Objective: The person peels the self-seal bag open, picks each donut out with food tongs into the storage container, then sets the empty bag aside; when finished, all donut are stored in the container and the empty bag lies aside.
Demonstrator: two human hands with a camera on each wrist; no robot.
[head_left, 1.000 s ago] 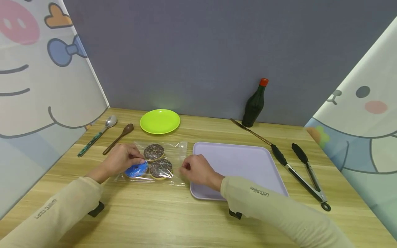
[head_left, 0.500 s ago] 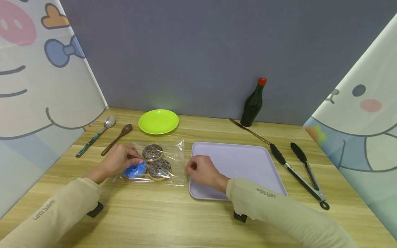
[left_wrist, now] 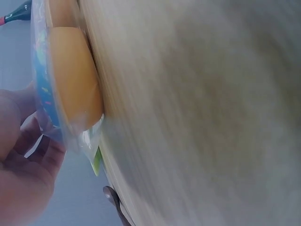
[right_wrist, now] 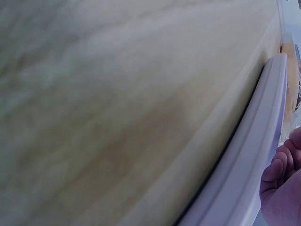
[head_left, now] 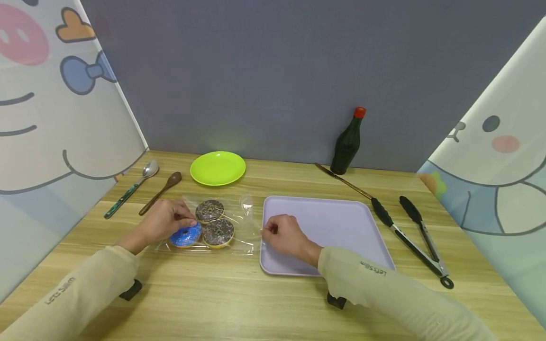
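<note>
A clear plastic bag (head_left: 239,222) lies on the wooden table, holding a blue doughnut (head_left: 185,236) and two chocolate doughnuts (head_left: 210,210) (head_left: 218,232). My left hand (head_left: 187,221) pinches the bag's left part just above the blue doughnut. My right hand (head_left: 266,230) pinches the bag's right edge over the left rim of a lavender tray (head_left: 341,227). The left wrist view shows the blue doughnut (left_wrist: 70,80) side-on inside the plastic, with my fingers (left_wrist: 23,155) against it. The right wrist view shows the tray (right_wrist: 254,155) rim and curled fingertips (right_wrist: 282,167).
Behind the bag stands a green plate (head_left: 218,167). A metal spoon (head_left: 132,187) and a wooden spoon (head_left: 161,192) lie at the left. A dark bottle (head_left: 348,142), a knife (head_left: 343,180) and black-tipped tongs (head_left: 409,237) are at the right. Panels wall in three sides.
My right hand has moved right onto the tray's edge, drawing the bag's right end with it. The left hand has stayed on the bag by the blue doughnut.
</note>
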